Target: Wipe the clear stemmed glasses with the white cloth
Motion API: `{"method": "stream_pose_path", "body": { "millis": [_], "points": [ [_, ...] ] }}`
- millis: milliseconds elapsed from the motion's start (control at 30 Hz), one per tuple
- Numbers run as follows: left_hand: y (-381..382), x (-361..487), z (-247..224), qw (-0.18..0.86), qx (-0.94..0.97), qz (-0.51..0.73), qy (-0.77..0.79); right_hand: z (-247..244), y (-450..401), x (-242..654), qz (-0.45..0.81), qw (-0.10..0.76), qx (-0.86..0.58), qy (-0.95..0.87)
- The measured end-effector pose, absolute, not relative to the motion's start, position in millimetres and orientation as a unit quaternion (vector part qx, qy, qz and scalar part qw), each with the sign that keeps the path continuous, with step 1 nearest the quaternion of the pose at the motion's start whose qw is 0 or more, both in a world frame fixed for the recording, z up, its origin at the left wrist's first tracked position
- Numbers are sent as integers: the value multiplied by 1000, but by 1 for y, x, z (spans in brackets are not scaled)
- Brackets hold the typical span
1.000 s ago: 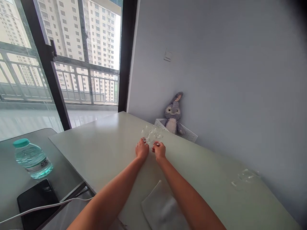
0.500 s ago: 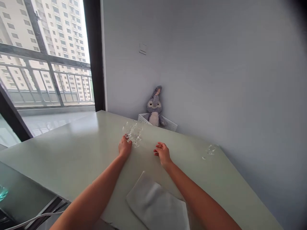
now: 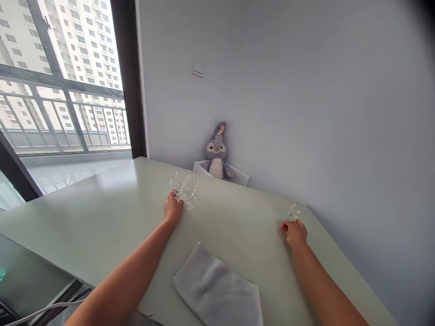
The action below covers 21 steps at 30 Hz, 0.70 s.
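Observation:
Several clear stemmed glasses (image 3: 190, 184) stand in a close group on the pale green table. My left hand (image 3: 173, 208) is closed at the near left side of this group, its fingertips at a stem or foot; what they grip is too small to tell. Over at the table's right side, my right hand (image 3: 295, 232) has its fingers drawn together just in front of another clear glass (image 3: 295, 209). The small thing at those fingertips is hidden.
A grey-white cloth (image 3: 220, 290) lies near the table's front edge, between my forearms. At the back corner, a plush rabbit (image 3: 216, 151) sits in a white perforated basket (image 3: 239, 176) against the wall. A white cable (image 3: 47, 310) runs at the lower left.
My right hand has moved far to the right, from the middle of the table to the glass there, and its fingers have closed. My left hand remains by the grouped glasses.

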<state>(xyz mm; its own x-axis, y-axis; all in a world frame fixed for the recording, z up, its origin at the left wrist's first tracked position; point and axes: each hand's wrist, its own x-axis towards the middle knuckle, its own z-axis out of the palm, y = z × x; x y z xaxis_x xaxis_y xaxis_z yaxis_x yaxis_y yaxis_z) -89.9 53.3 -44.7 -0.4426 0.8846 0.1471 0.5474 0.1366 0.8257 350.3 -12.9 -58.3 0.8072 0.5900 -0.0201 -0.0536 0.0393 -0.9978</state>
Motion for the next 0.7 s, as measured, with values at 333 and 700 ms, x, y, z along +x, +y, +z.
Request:
{"method": "stream_pose_path", "body": {
  "millis": [333, 700],
  "points": [
    [51, -91, -43, 209, 471, 461, 722, -59, 7, 335, 241, 667, -681, -182],
    [52, -93, -45, 226, 446, 498, 709, -43, -17, 223, 363, 590, -647, -317]
  ]
}}
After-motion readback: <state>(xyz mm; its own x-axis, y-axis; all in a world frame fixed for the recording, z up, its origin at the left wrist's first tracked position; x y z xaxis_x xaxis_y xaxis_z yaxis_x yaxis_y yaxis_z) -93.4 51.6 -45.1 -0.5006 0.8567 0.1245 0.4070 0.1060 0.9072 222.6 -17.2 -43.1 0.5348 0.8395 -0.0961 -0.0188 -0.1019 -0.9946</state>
